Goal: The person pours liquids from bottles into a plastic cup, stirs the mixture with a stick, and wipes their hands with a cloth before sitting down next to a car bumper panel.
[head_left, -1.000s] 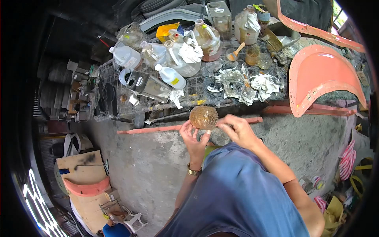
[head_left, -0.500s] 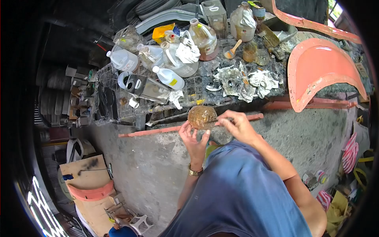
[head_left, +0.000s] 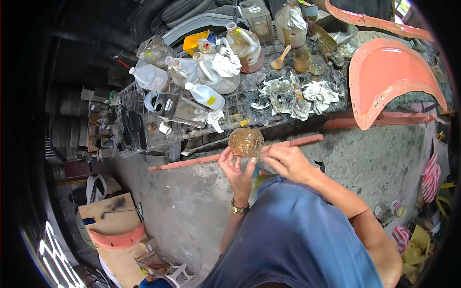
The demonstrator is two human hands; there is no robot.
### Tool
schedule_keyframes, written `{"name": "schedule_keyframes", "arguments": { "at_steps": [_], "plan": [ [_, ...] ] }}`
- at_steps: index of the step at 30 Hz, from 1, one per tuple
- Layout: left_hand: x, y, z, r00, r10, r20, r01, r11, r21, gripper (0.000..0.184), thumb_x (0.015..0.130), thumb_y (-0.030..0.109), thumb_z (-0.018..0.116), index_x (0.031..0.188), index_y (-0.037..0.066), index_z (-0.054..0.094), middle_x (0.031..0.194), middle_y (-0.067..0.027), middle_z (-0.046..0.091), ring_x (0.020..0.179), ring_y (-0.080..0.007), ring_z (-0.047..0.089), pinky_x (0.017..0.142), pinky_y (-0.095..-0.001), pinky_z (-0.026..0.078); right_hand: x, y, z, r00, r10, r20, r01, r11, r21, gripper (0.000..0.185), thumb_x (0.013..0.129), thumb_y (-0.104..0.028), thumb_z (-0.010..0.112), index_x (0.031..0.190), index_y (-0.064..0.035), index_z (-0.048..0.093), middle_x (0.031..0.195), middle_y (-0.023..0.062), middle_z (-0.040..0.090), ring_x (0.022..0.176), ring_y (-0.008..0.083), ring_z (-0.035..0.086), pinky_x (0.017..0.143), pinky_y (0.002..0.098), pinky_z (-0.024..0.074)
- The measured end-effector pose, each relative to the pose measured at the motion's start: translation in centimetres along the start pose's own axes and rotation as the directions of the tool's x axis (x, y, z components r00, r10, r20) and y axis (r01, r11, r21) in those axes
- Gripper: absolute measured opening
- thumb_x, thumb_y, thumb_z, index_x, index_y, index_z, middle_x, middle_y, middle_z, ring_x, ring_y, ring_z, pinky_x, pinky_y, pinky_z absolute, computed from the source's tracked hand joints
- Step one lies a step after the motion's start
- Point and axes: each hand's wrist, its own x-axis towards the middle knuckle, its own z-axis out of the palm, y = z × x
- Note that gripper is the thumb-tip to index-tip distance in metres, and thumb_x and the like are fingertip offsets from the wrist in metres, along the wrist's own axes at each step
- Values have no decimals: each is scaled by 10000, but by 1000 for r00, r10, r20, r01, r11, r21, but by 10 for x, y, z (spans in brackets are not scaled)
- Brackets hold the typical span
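My left hand point(head_left: 237, 175), with a watch at the wrist, holds a round, clear, ribbed plastic container point(head_left: 246, 142) tinted amber inside. The fingers and thumb support it from below, just in front of the table's edge. At the container's lower right side is my right hand point(head_left: 285, 162), its fingers pinched together. What they grip, if anything, is too small to make out, and I cannot tell whether they touch the container. On the table beyond lie a paintbrush point(head_left: 280, 57) with a wooden handle and a similar amber container point(head_left: 302, 58).
Several plastic jugs point(head_left: 218, 79), a metal can point(head_left: 180, 109) and crumpled white paper point(head_left: 321, 96) crowd the stained table. A curved salmon-pink panel point(head_left: 379, 79) stands at its right. Along the table's front runs a pink strip point(head_left: 206, 158). A person in blue point(head_left: 156, 283) is at the lower left.
My right hand has dropped slightly, its fingers still pinched by the container. The left hand keeps its hold. The whole view has shifted a little.
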Motion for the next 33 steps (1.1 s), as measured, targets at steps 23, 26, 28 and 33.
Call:
{"name": "schedule_keyframes", "arguments": {
  "at_steps": [23, 26, 28, 33],
  "plan": [
    [-4, 7, 11, 1000, 2, -18, -3, 1000, -19, 747, 736, -92, 703, 1331, 39, 271, 1328, -146, 388, 1229, -236, 419, 1056, -414, 353, -6, 2, -2, 1000, -10, -18, 9, 996, -84, 128, 850, -117, 637, 934, -23, 613, 832, 130, 591, 736, 326, 609, 644, 405, 497],
    [-5, 8, 10, 1000, 12, -15, -12, 1000, -20, 746, 736, -98, 699, 1332, 39, 271, 1332, -146, 383, 1236, -235, 411, 1063, -414, 346, -4, -6, -5, 997, 27, -76, -26, 1000, 17, 135, 849, -117, 639, 941, -20, 623, 822, 134, 589, 730, 330, 607, 643, 403, 495],
    [-6, 9, 11, 1000, 13, -12, -14, 1000, -24, 746, 736, -102, 697, 1331, 39, 271, 1336, -147, 379, 1238, -235, 408, 1067, -414, 342, -6, -6, -4, 998, 40, -54, -38, 999, 32, 134, 854, -115, 635, 944, -16, 623, 830, 136, 597, 737, 330, 612, 647, 398, 497],
    [-8, 9, 8, 1000, 24, -15, -24, 1000, -10, 746, 738, -109, 693, 1331, 44, 267, 1346, -151, 368, 1231, -236, 412, 1069, -413, 344, -3, -6, 1, 975, 186, -123, -168, 975, 145, 119, 873, -98, 621, 943, -3, 639, 857, 138, 640, 750, 295, 641, 650, 365, 504]
  ]
}}
